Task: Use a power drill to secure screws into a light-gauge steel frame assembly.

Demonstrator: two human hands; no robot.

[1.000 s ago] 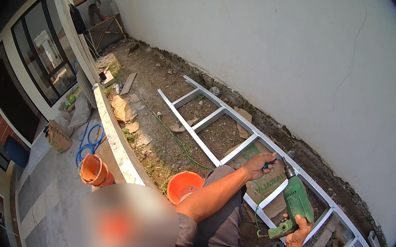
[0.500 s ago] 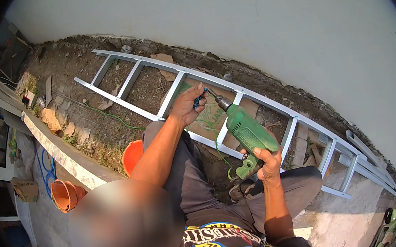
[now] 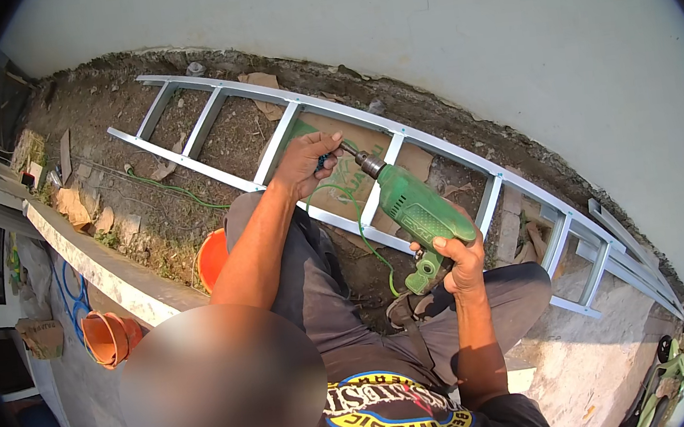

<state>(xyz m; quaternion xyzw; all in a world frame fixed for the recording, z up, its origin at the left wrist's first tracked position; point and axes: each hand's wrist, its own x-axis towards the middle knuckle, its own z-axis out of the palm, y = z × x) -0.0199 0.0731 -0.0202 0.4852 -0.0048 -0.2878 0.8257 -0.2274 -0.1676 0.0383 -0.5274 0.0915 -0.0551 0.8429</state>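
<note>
A green power drill (image 3: 421,208) is held in my right hand (image 3: 462,261), its fingers wrapped round the handle. The drill tilts up and to the left, over the ladder. My left hand (image 3: 308,165) is closed, with thumb and forefinger pinched at the tip of the bit in the drill's chuck (image 3: 371,164). Small dark-blue pieces (image 3: 323,162), which look like screws, show between its curled fingers. Beneath both hands lies a silver metal ladder (image 3: 426,143) with flat rungs. The drill's green cord (image 3: 378,258) loops down beside the handle.
Cardboard (image 3: 332,134) lies under the ladder on bare soil. A pale wall (image 3: 339,22) runs along the far side. At left are a concrete kerb (image 3: 97,260), orange buckets (image 3: 110,338) and a blue hose (image 3: 72,298). More metal lengths (image 3: 644,273) lie at right.
My left thumb and forefinger have come closer together at the bit's tip, and the blue pieces show less. The whole view has shifted a little; the drill stays in my right hand.
</note>
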